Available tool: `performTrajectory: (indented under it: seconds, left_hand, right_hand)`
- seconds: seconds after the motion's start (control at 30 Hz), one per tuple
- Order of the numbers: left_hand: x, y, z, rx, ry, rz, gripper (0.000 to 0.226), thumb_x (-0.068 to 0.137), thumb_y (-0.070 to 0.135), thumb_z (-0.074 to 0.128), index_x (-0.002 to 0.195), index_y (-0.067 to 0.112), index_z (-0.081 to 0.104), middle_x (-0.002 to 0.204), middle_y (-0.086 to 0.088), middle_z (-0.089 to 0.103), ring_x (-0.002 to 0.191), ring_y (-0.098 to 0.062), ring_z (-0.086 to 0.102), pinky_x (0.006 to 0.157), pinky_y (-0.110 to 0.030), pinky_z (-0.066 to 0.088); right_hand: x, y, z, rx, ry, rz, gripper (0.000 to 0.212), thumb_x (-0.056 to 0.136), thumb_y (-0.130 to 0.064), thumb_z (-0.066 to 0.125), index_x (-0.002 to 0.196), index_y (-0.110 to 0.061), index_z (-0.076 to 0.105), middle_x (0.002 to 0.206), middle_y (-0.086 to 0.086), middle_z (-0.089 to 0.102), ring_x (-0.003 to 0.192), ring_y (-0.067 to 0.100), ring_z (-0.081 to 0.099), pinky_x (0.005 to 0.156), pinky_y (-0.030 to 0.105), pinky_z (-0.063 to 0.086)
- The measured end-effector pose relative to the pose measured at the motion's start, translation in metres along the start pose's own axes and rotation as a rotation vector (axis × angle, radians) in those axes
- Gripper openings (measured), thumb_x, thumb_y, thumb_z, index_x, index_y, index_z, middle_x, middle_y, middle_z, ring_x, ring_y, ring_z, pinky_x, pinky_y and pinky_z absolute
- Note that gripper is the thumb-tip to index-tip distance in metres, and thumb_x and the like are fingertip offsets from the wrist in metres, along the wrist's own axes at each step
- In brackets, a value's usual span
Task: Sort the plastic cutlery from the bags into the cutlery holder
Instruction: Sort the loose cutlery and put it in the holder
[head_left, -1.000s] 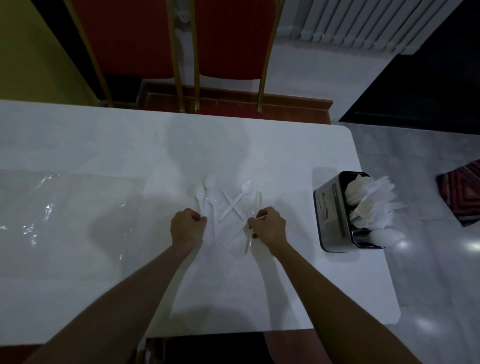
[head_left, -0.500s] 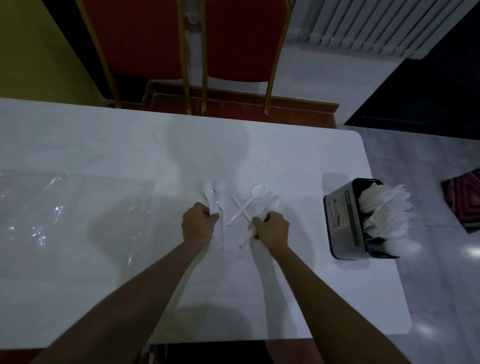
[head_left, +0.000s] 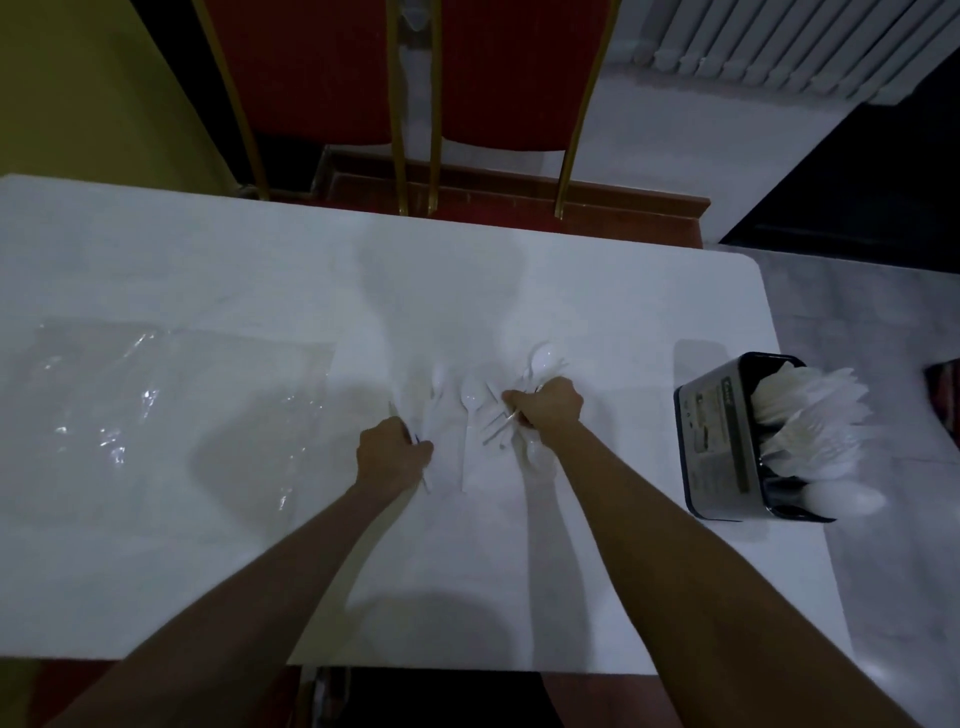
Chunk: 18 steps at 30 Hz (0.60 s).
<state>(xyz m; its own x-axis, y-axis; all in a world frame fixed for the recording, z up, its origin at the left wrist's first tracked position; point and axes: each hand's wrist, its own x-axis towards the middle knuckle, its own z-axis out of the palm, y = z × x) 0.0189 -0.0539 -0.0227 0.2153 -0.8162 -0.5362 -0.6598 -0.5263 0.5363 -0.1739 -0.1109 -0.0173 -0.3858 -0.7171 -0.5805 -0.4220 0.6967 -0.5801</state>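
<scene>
Two bare forearms, reaching in from the near edge over the white tabletop (head_left: 571, 291). Left hand (head_left: 395, 453), knuckles up, grip curled tight round a thin white handle (head_left: 426, 482) whose ends poke out fore and aft of the fist; type of piece not discernible. Right hand (head_left: 546, 411), slightly farther and to the right, grip clamped on a bundle of cutlery (head_left: 540, 359), a spoon bowl fanning out beyond the knuckles and handle ends crossing below the fingers. Loose spoons (head_left: 471, 403), white plastic, flat on the tabletop between the two hands, bowls pointing away; one long handle running back toward the near edge. Plastic bag (head_left: 156, 400), clear, crumpled and flattened, on the tabletop well to the left of the hands. Cutlery holder (head_left: 723, 442), dark with a printed label, at the right edge of the tabletop, well apart from the right hand, packed with white cutlery (head_left: 810, 415); compartments not distinguishable. Two red chairs (head_left: 519, 67) with gold frames beyond the far edge. White radiator (head_left: 779, 47) at far right.
</scene>
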Motion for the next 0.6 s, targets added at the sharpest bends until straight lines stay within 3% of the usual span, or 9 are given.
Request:
performTrajectory:
  seconds: [0.1,0.23,0.33,0.4,0.5,0.6]
  left_hand:
    - [-0.003,0.003,0.000,-0.199,-0.018,0.005,0.019,0.080,0.016,0.069,0.093,0.002,0.065,0.088,-0.012,0.071,0.077,-0.026,0.069,0.077,-0.036,0.057]
    - [-0.012,0.024,0.011,-0.291,-0.109,0.045,0.021,0.080,0.015,0.071,0.096,0.002,0.069,0.082,-0.008,0.069,0.071,-0.018,0.064,0.061,-0.016,0.051]
    - [-0.015,0.038,0.025,-0.183,-0.092,0.050,0.022,0.076,0.023,0.075,0.086,0.004,0.070,0.085,-0.011,0.072,0.078,-0.023,0.067,0.064,-0.020,0.046]
    - [-0.016,0.044,0.032,-0.103,-0.053,0.031,0.026,0.074,0.025,0.077,0.088,0.004,0.070,0.089,-0.012,0.072,0.085,-0.027,0.067,0.068,-0.025,0.045]
    - [-0.016,0.047,0.033,-0.026,-0.027,0.024,0.024,0.072,0.021,0.076,0.086,0.002,0.069,0.089,-0.014,0.071,0.086,-0.029,0.067,0.070,-0.029,0.047]
    - [-0.014,0.042,0.028,-0.008,-0.075,-0.004,0.023,0.071,0.020,0.076,0.082,0.001,0.070,0.081,-0.013,0.069,0.081,-0.028,0.067,0.064,-0.027,0.047]
  right_hand:
    - [0.001,-0.004,-0.012,-0.008,-0.058,-0.006,0.033,0.077,-0.024,0.074,0.094,0.004,0.070,0.080,0.010,0.065,0.077,0.021,0.061,0.066,0.025,0.046]
    - [0.003,-0.010,-0.035,-0.055,-0.104,-0.125,0.016,0.080,-0.018,0.067,0.080,-0.002,0.069,0.085,0.014,0.074,0.071,0.020,0.065,0.076,0.030,0.055]
    - [0.003,-0.013,-0.054,-0.285,-0.125,-0.342,0.015,0.080,-0.012,0.069,0.089,-0.001,0.064,0.082,0.013,0.069,0.066,0.022,0.064,0.069,0.025,0.056]
    - [0.000,-0.014,-0.063,-0.498,-0.145,-0.495,0.019,0.082,-0.010,0.067,0.097,0.000,0.063,0.088,0.016,0.067,0.076,0.028,0.064,0.072,0.034,0.055]
    - [-0.005,-0.011,-0.064,-0.813,-0.213,-0.670,0.005,0.084,-0.004,0.059,0.086,-0.004,0.064,0.086,0.016,0.063,0.083,0.030,0.059,0.066,0.027,0.037]
    - [-0.006,-0.001,-0.061,-0.989,-0.197,-0.818,0.017,0.085,0.003,0.053,0.090,-0.004,0.067,0.097,0.014,0.063,0.098,0.029,0.057,0.067,0.028,0.036]
